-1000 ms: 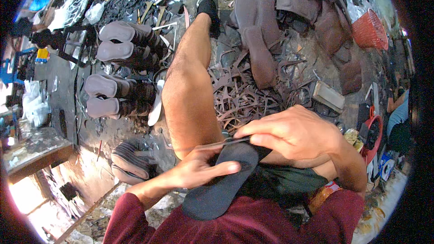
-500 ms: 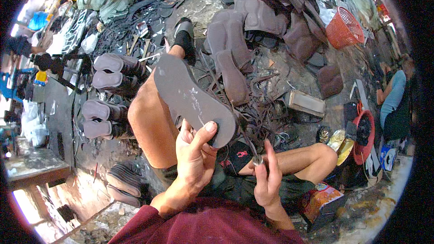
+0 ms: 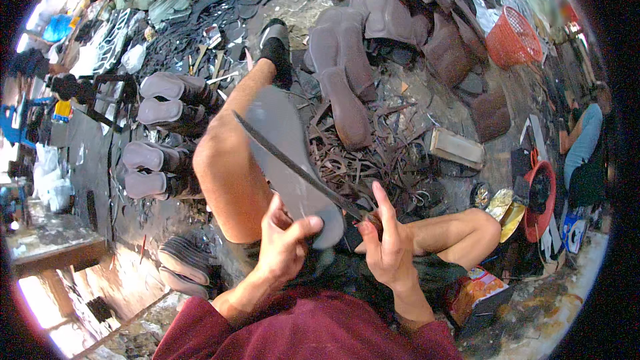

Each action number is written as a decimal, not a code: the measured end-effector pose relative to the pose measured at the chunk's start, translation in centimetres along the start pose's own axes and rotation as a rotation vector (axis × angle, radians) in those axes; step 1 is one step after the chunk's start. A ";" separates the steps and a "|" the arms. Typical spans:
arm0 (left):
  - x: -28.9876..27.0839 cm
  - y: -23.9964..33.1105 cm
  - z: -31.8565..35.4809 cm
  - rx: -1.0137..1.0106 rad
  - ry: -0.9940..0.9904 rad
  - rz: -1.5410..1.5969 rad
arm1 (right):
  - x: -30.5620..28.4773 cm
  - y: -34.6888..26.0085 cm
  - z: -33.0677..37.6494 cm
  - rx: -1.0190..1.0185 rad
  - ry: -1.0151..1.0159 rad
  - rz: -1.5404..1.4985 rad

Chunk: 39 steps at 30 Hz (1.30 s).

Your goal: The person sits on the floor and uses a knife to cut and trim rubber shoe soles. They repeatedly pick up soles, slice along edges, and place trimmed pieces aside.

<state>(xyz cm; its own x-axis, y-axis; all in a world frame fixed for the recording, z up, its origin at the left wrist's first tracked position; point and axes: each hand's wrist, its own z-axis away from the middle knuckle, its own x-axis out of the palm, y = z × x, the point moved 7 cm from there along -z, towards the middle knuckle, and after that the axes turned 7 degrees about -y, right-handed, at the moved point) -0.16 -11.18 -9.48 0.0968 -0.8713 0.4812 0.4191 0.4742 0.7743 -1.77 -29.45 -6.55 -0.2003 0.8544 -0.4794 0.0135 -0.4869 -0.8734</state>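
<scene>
A flat grey shoe sole (image 3: 283, 127) slants up over my bent left leg. My left hand (image 3: 285, 243) grips its near end, thumb on top and fingers underneath. My right hand (image 3: 392, 253) is closed around the near end of a long, dark knife (image 3: 293, 169), its index finger stretched out. The narrow blade reaches up and left across the sole's face, tapering to a point near my knee. From this angle I cannot tell whether the blade touches the sole. The knife's handle is mostly hidden by my fingers.
Dark cut strips (image 3: 377, 153) lie heaped beyond my hands, with moulded brown sole sheets (image 3: 340, 47) behind. Paired soles are stacked in piles (image 3: 163, 113) at left. To the right are a pale block (image 3: 457, 148), a red basket (image 3: 513, 39) and another person (image 3: 583, 140).
The knife has swung leftward and now lies across the sole, its blade more plainly seen. The sole has tilted more upright, its near end lower. My left hand has moved down slightly.
</scene>
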 end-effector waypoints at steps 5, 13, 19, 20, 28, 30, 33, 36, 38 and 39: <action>-0.4 3.1 1.4 0.323 0.088 0.175 | -1.2 2.2 -2.4 0.085 0.345 -0.656; -9.6 13.3 4.2 0.799 0.782 -1.016 | -4.0 8.6 -6.1 0.350 0.544 -0.766; -18.9 13.9 -10.9 0.791 0.962 -1.193 | 0.0 12.7 -8.4 0.433 0.511 -0.862; -21.1 13.9 -14.0 0.802 1.004 -1.132 | 0.9 13.3 -8.8 0.459 0.483 -0.854; -33.0 21.5 -24.1 0.269 1.557 -0.649 | 2.5 17.2 -9.4 0.596 0.457 -0.701; -32.6 21.5 -23.9 0.192 1.548 -0.668 | 2.9 19.1 -10.8 0.576 0.435 -0.605; -27.7 19.0 -20.5 0.731 1.339 -0.746 | 3.0 23.7 -15.2 0.333 0.497 -0.291; -19.0 14.2 -11.8 0.848 0.863 -0.685 | 3.7 24.4 -18.7 0.306 0.469 0.177; -16.2 12.5 -6.7 0.814 0.689 -0.716 | 4.6 24.0 -19.9 0.440 0.321 0.265; -15.4 12.2 -4.1 0.811 0.711 -0.691 | 4.4 22.6 -19.5 0.467 0.359 0.317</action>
<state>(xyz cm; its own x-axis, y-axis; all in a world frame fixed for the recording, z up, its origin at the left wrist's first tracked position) 7.18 7.48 -9.08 0.6441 -0.7232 -0.2493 -0.0684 -0.3790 0.9229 16.78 -33.15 -30.05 0.0832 0.6249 -0.7763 -0.4235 -0.6830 -0.5952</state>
